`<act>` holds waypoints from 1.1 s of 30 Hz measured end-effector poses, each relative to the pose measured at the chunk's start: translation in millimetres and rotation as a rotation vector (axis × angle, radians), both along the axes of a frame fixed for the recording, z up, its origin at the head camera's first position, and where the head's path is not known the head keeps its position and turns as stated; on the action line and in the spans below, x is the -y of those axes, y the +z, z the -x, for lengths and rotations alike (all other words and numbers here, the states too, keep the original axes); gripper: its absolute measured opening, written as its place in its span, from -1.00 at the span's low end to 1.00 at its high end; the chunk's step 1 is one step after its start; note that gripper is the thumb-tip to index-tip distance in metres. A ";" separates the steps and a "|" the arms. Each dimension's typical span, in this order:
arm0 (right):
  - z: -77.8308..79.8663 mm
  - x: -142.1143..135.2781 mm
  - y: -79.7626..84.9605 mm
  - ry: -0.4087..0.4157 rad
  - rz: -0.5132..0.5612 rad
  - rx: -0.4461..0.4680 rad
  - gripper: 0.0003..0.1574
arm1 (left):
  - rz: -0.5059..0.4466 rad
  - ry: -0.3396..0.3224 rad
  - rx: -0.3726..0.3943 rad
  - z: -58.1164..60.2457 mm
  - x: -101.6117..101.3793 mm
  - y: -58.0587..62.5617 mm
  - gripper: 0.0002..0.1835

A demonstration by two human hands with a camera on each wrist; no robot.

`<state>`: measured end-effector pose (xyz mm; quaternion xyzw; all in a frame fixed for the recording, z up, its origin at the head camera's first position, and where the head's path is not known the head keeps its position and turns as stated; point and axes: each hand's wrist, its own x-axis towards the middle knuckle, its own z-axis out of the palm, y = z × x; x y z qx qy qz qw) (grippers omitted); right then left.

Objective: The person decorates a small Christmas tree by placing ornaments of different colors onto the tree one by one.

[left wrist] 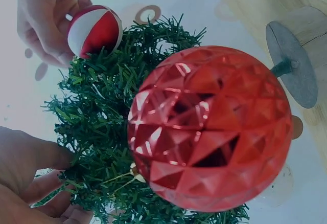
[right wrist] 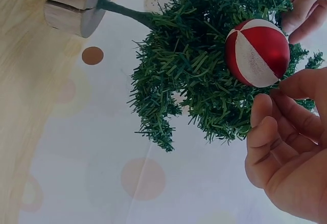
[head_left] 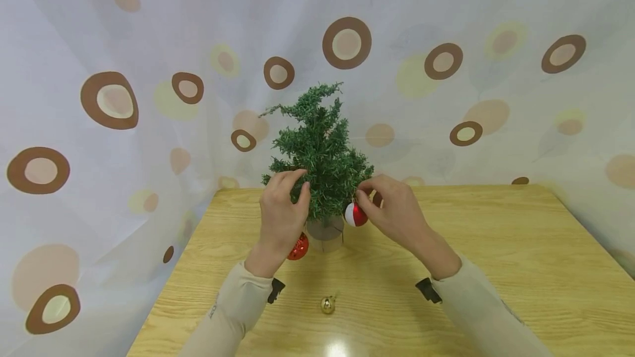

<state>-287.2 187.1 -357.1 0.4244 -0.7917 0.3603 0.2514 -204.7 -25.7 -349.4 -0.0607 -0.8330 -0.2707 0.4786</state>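
A small artificial Christmas tree with a round wooden base stands on the table. My right hand pinches the top of a red-and-white ball ornament between thumb and forefinger, against the branches on the tree's right side. On the left, my left hand has its thumb and fingers curled about a branch tip, partly buried in the greenery. A shiny red faceted ball ornament with a gold cap and thread hangs from the tree below my left hand; in the head view the wrist partly covers it.
A small gold ball ornament lies on the wooden table in front of the tree. Behind and to the left hangs a pale curtain with brown and beige round patterns, close to the tree.
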 end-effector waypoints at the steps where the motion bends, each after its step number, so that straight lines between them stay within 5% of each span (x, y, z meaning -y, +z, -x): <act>1: -1.5 -1.6 -1.0 -0.005 -0.001 -0.003 -0.91 | 0.001 -0.003 0.007 0.0 0.6 -0.4 -0.81; 12: -22.2 -22.9 -23.1 -0.057 0.043 -0.041 -0.92 | 0.003 -0.015 0.030 0.1 4.5 -0.6 -0.87; 23: -52.4 -25.8 -50.5 0.062 0.104 -0.086 -0.72 | 0.010 -0.032 0.036 1.2 7.4 -3.9 -0.87; 33: -65.7 -10.7 -70.6 0.167 0.045 -0.075 -0.74 | 0.014 -0.034 0.028 2.2 8.8 -4.5 -0.88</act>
